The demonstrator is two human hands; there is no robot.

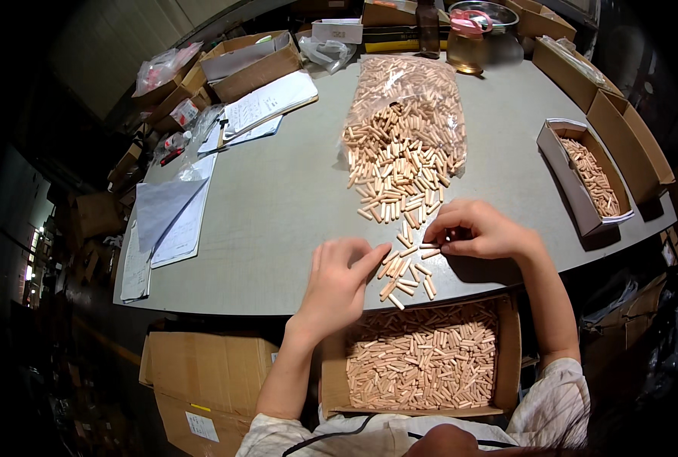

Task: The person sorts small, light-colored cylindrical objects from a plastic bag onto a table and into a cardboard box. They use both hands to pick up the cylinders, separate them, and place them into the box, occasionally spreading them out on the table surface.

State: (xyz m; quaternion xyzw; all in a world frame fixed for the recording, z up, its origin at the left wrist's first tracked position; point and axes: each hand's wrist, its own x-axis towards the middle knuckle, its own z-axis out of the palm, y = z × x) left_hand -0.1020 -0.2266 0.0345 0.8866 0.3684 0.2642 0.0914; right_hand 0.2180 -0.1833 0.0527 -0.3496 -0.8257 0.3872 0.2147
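Note:
Small, pale wooden dowels (407,283) lie loose near the table's front edge, between my two hands. My left hand (335,282) is at the left side of this group, its thumb stretched toward the nearest dowels and its other fingers bent and partly hidden; I see nothing held in it. From the right, my right hand (480,232) reaches in, thumb and fingers closing around a dowel (430,253) at the group's edge. Beyond, a large heap of dowels spills from a clear plastic bag (461,114). Below the table edge, an open cardboard box (508,350) holds many more dowels.
At right on the grey table (278,190) stands a narrow box (569,171) of dowels beside an empty-looking cardboard tray (628,145). Papers (179,221) and a clipboard (270,103) lie left. A pitcher (467,49) and bottle (428,30) stand behind. A closed carton (209,373) sits lower left.

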